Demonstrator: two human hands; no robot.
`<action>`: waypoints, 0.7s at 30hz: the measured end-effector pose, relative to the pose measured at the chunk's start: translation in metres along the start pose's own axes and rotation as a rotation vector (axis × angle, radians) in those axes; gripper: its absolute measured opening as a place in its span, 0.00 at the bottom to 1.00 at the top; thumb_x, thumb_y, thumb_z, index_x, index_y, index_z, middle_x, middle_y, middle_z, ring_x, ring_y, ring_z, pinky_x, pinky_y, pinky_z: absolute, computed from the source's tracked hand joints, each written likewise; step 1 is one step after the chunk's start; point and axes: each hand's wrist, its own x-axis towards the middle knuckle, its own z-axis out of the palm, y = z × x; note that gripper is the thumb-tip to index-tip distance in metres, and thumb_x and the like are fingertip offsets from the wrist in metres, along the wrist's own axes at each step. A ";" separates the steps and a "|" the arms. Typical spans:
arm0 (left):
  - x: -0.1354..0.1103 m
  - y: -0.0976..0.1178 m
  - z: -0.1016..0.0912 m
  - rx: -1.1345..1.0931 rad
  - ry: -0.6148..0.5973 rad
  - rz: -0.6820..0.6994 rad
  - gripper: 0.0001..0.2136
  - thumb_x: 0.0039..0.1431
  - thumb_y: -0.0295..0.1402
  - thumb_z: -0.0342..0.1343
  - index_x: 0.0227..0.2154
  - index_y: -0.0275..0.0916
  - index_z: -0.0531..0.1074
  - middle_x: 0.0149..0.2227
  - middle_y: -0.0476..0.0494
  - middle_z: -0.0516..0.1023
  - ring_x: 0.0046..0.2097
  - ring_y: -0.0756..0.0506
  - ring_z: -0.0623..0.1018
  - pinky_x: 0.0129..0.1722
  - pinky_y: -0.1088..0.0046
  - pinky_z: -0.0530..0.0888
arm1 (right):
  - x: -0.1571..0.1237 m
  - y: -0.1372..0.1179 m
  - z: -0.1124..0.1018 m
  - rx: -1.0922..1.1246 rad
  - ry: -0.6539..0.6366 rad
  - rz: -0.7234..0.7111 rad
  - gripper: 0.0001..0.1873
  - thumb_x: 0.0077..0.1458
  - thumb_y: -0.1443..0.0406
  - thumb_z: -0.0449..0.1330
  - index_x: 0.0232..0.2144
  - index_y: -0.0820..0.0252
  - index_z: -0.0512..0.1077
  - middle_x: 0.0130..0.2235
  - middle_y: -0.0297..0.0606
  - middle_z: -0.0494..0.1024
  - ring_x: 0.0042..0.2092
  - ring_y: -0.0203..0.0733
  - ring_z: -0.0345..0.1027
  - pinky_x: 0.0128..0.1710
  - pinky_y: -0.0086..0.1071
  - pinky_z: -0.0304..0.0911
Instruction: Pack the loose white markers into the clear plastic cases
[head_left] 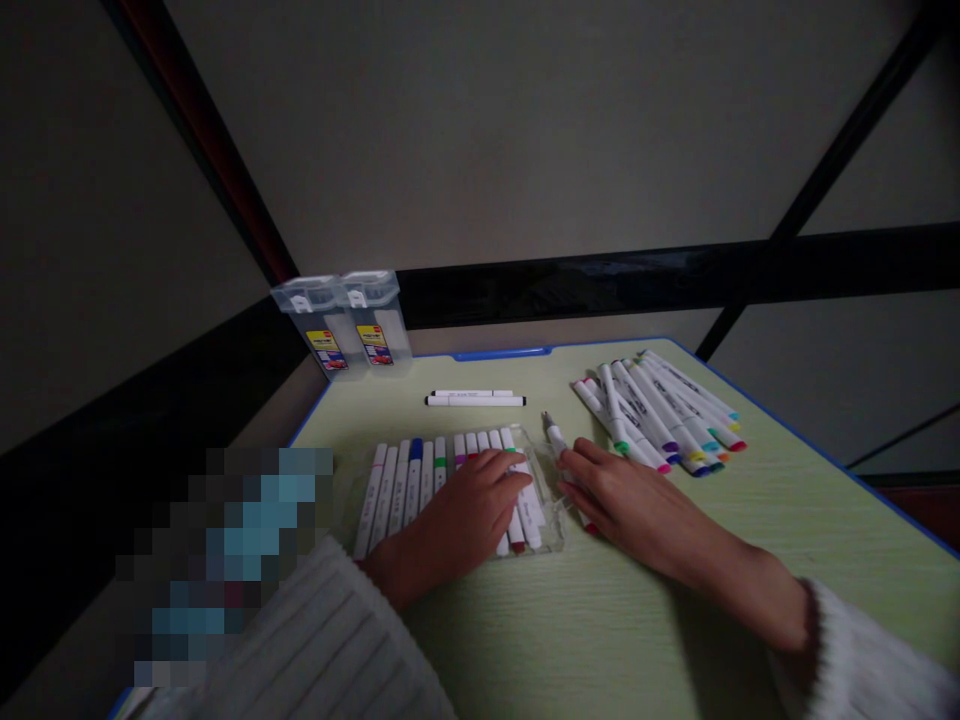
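A clear plastic case lies on the table with a row of white markers in it. My left hand rests across the right part of the row, fingers stretched over the markers; its fingertips are partly hidden. Just right of the case, my right hand is closed around a white marker. That marker has a grey tip pointing away from me, and a red end shows below my fingers. Two white markers with black ends lie side by side behind the case.
A loose pile of white markers with coloured ends lies at the right back. Two translucent lidded boxes stand at the left back corner. The pale green table has a blue edge, with a wall behind it.
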 end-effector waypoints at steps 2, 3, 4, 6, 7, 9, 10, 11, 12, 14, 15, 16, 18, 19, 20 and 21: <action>0.000 0.000 0.000 0.003 0.001 0.001 0.13 0.57 0.23 0.43 0.43 0.36 0.66 0.50 0.41 0.65 0.52 0.45 0.63 0.52 0.63 0.63 | 0.000 0.001 0.001 -0.001 0.000 0.001 0.08 0.57 0.68 0.45 0.30 0.61 0.62 0.33 0.39 0.67 0.27 0.35 0.64 0.25 0.29 0.55; 0.000 0.000 0.000 0.006 0.001 0.003 0.13 0.57 0.23 0.43 0.43 0.36 0.66 0.49 0.41 0.65 0.52 0.45 0.63 0.52 0.64 0.63 | 0.000 0.001 0.001 -0.004 -0.002 0.004 0.08 0.57 0.68 0.45 0.31 0.61 0.62 0.33 0.39 0.67 0.27 0.35 0.64 0.25 0.29 0.55; 0.000 -0.001 0.000 0.009 -0.001 0.003 0.13 0.57 0.23 0.43 0.43 0.35 0.66 0.49 0.41 0.65 0.52 0.45 0.63 0.52 0.64 0.63 | -0.001 0.000 0.001 -0.007 -0.008 0.008 0.07 0.57 0.68 0.45 0.31 0.61 0.62 0.33 0.39 0.67 0.27 0.36 0.64 0.25 0.29 0.55; 0.000 -0.001 0.001 0.011 -0.001 0.005 0.13 0.57 0.23 0.43 0.43 0.35 0.66 0.49 0.40 0.65 0.52 0.45 0.63 0.52 0.64 0.62 | -0.001 0.000 0.001 -0.007 -0.027 0.023 0.07 0.57 0.69 0.45 0.31 0.61 0.62 0.33 0.39 0.67 0.28 0.36 0.65 0.25 0.29 0.55; -0.001 -0.001 0.001 0.011 -0.001 0.005 0.13 0.57 0.23 0.43 0.43 0.35 0.66 0.50 0.40 0.65 0.52 0.45 0.63 0.52 0.64 0.62 | -0.001 -0.001 0.000 -0.009 -0.034 0.034 0.07 0.57 0.69 0.45 0.32 0.61 0.62 0.33 0.38 0.67 0.28 0.36 0.65 0.25 0.29 0.55; -0.001 -0.001 0.001 0.009 0.001 0.005 0.13 0.57 0.23 0.42 0.43 0.36 0.66 0.50 0.40 0.65 0.52 0.45 0.63 0.52 0.63 0.63 | 0.000 -0.001 0.000 -0.021 -0.039 0.050 0.07 0.56 0.70 0.45 0.32 0.61 0.62 0.33 0.38 0.68 0.28 0.36 0.65 0.25 0.29 0.54; 0.000 -0.002 0.001 0.008 0.004 0.005 0.13 0.57 0.23 0.42 0.43 0.36 0.66 0.50 0.40 0.65 0.52 0.45 0.63 0.52 0.63 0.63 | 0.000 -0.002 -0.001 -0.031 -0.040 0.056 0.07 0.56 0.70 0.45 0.32 0.61 0.62 0.32 0.38 0.68 0.28 0.36 0.65 0.25 0.29 0.54; 0.000 -0.002 0.001 0.008 0.005 0.006 0.13 0.57 0.24 0.42 0.43 0.36 0.66 0.50 0.40 0.65 0.52 0.44 0.63 0.52 0.62 0.63 | 0.000 -0.002 -0.001 -0.041 -0.043 0.062 0.07 0.56 0.71 0.45 0.32 0.60 0.62 0.32 0.38 0.68 0.29 0.37 0.66 0.25 0.29 0.53; 0.000 -0.002 0.001 0.007 0.005 0.006 0.13 0.57 0.24 0.42 0.43 0.35 0.66 0.50 0.39 0.65 0.52 0.44 0.63 0.52 0.62 0.63 | 0.000 -0.002 -0.001 -0.050 -0.047 0.067 0.07 0.56 0.71 0.45 0.32 0.60 0.62 0.33 0.38 0.69 0.29 0.37 0.66 0.24 0.28 0.53; 0.000 -0.001 0.001 0.008 0.002 0.008 0.13 0.57 0.24 0.43 0.43 0.35 0.66 0.50 0.39 0.66 0.52 0.44 0.63 0.52 0.62 0.63 | 0.000 -0.002 -0.001 -0.062 -0.058 0.075 0.06 0.55 0.70 0.45 0.33 0.60 0.62 0.33 0.38 0.69 0.29 0.37 0.66 0.24 0.29 0.53; 0.000 -0.001 0.001 0.008 -0.002 0.007 0.13 0.57 0.24 0.43 0.43 0.35 0.66 0.50 0.39 0.66 0.52 0.44 0.63 0.52 0.62 0.63 | 0.000 -0.001 -0.001 -0.066 -0.062 0.077 0.06 0.55 0.70 0.45 0.33 0.60 0.61 0.33 0.38 0.69 0.29 0.37 0.67 0.25 0.29 0.53; 0.000 -0.001 0.000 0.008 -0.004 0.007 0.13 0.57 0.24 0.43 0.43 0.35 0.66 0.50 0.39 0.66 0.52 0.44 0.63 0.52 0.62 0.63 | 0.000 -0.001 0.000 -0.068 -0.061 0.080 0.05 0.55 0.69 0.46 0.33 0.60 0.61 0.33 0.38 0.70 0.29 0.38 0.67 0.25 0.29 0.53; 0.000 -0.001 0.000 0.009 -0.009 0.004 0.13 0.57 0.24 0.43 0.43 0.35 0.66 0.50 0.39 0.65 0.52 0.44 0.63 0.52 0.63 0.62 | -0.001 -0.001 0.000 -0.069 -0.050 0.092 0.05 0.54 0.69 0.46 0.34 0.61 0.60 0.33 0.39 0.70 0.29 0.39 0.67 0.24 0.30 0.53; 0.000 -0.001 0.000 0.010 -0.012 0.001 0.13 0.57 0.24 0.43 0.43 0.35 0.66 0.50 0.39 0.65 0.52 0.45 0.63 0.52 0.64 0.62 | -0.001 -0.001 0.000 -0.068 -0.044 0.098 0.05 0.54 0.69 0.46 0.34 0.61 0.60 0.33 0.39 0.70 0.29 0.39 0.67 0.24 0.30 0.52; 0.000 -0.001 0.000 0.013 -0.014 -0.002 0.13 0.57 0.23 0.43 0.43 0.34 0.66 0.50 0.39 0.65 0.52 0.45 0.63 0.53 0.65 0.62 | -0.001 -0.001 0.000 -0.067 -0.038 0.104 0.04 0.54 0.69 0.46 0.34 0.61 0.60 0.33 0.39 0.70 0.29 0.39 0.67 0.23 0.30 0.52; 0.000 -0.001 0.000 0.016 -0.016 -0.006 0.13 0.57 0.23 0.43 0.43 0.34 0.66 0.50 0.39 0.65 0.52 0.45 0.63 0.53 0.65 0.62 | -0.001 -0.001 0.000 -0.066 -0.035 0.107 0.04 0.54 0.69 0.46 0.34 0.61 0.60 0.33 0.39 0.70 0.28 0.39 0.67 0.23 0.30 0.51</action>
